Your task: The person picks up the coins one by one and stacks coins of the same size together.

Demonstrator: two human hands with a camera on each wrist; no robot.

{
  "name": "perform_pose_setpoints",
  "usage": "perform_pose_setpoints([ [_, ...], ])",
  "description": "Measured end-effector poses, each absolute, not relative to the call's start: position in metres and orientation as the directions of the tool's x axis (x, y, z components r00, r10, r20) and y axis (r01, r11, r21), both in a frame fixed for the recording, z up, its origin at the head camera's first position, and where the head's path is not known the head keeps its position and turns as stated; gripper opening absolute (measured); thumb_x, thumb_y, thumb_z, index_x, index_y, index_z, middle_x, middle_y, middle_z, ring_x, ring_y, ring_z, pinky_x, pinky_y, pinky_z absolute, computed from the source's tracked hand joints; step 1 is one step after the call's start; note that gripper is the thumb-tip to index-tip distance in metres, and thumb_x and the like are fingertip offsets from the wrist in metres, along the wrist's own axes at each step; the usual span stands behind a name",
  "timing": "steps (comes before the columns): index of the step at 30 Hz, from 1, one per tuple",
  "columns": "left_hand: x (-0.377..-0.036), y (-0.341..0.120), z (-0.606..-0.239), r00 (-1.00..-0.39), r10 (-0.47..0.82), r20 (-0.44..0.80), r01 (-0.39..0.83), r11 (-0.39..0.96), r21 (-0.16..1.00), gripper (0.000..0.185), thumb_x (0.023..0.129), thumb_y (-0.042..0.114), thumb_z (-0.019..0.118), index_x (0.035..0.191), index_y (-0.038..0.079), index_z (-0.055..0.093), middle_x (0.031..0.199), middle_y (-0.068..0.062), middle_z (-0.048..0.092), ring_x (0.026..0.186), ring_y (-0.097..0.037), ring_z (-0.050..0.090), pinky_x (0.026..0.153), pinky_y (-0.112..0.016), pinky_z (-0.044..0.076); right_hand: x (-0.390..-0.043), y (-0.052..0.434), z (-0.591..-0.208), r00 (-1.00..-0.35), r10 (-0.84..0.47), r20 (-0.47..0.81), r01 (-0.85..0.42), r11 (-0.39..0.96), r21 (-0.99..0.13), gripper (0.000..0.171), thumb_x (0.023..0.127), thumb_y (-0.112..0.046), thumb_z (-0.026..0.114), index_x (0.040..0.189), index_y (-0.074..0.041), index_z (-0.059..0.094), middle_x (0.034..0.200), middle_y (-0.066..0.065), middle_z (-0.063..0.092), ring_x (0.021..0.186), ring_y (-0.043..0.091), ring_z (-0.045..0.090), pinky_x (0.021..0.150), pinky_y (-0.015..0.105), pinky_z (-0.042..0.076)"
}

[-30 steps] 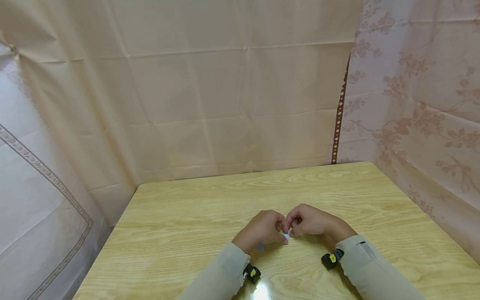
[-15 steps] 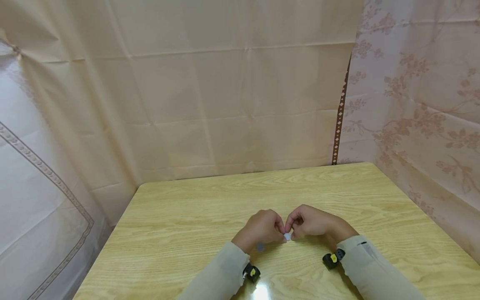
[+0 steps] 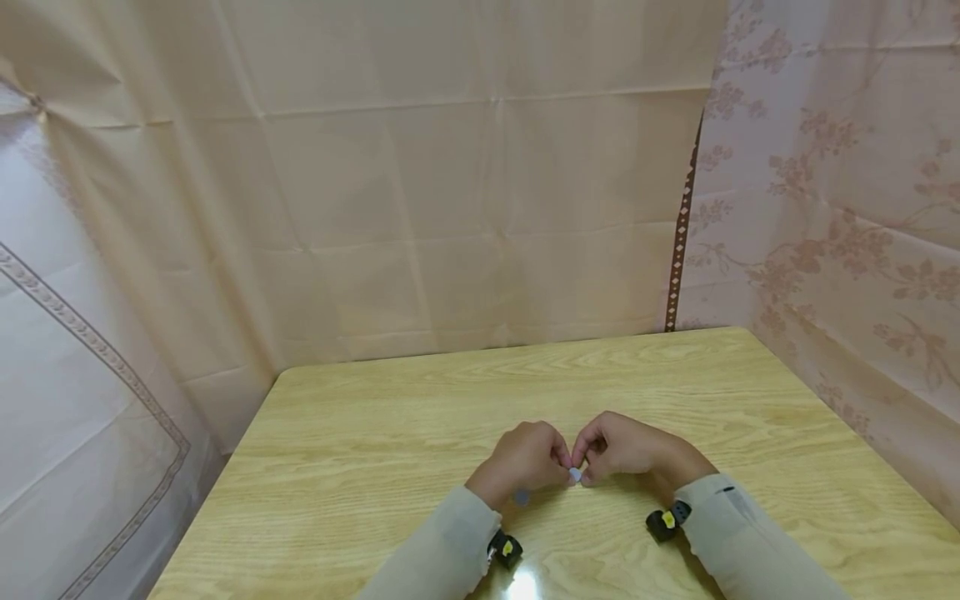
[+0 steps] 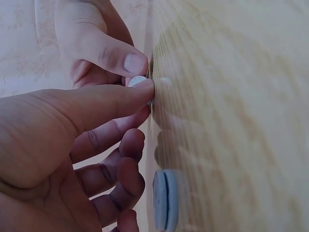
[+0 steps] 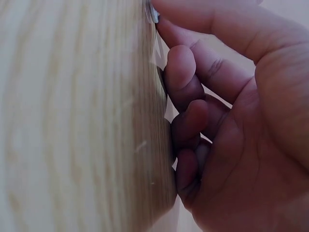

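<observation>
Near the front of the table, my left hand (image 3: 528, 456) and right hand (image 3: 621, 446) meet at a small silvery coin-like disc (image 3: 575, 474). Thumb and index finger of the left hand pinch one side of it. In the left wrist view the disc (image 4: 137, 80) shows partly between both hands' fingertips, close at the table surface. The right thumb and index finger pinch its other side, and a sliver of the disc (image 5: 155, 15) appears at the top of the right wrist view. A second grey disc (image 3: 521, 497) lies flat on the table by my left wrist.
The wooden table (image 3: 420, 425) is glossy and reflects the fingers. A beige curtain (image 3: 450, 208) hangs behind its far edge, and a floral one (image 3: 847, 208) at the right. Each wrist wears a small black camera (image 3: 506, 550).
Both hands stay in place. The fingertips have shifted slightly at the disc, which shows a rounder, fuller face than a second ago.
</observation>
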State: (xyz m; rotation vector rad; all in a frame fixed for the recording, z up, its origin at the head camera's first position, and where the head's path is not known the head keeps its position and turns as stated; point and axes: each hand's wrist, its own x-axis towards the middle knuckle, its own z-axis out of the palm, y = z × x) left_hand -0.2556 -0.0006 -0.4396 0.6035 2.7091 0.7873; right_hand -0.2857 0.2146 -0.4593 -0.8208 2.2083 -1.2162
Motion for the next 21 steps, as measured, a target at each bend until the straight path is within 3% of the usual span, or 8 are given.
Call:
perform_pose_setpoints([
  [13,-0.2593,-0.001,-0.4422,-0.883,0.46,-0.097,0.346,0.776,0.527,0.021,0.082,0.027,0.088,0.07,0.026,0.071,0.067,0.016,0.063,0.064,-0.006,0.055,0.062,-0.026,0.046,-0.287,0.2152,-0.4588,-0.702,-0.704,-0.106,-0.301,0.429,-0.852,0.007,0.089,-0.01,0.078,0.096,-0.012,0.08,0.084,0.002,0.073,0.069,0.005,0.053,0.063,0.021,0.047],
  [21,-0.2597,-0.0011,-0.4426,-0.877,0.471,-0.096,0.364,0.782,0.506,0.02,0.082,0.028,0.089,0.07,0.026,0.072,0.066,0.017,0.063,0.064,-0.005,0.056,0.064,-0.027,0.046,-0.2874,0.2158,-0.4583,-0.703,-0.703,-0.106,-0.298,0.428,-0.853,0.009,0.087,-0.005,0.079,0.095,-0.009,0.08,0.08,0.004,0.07,0.067,0.005,0.051,0.061,0.02,0.044],
])
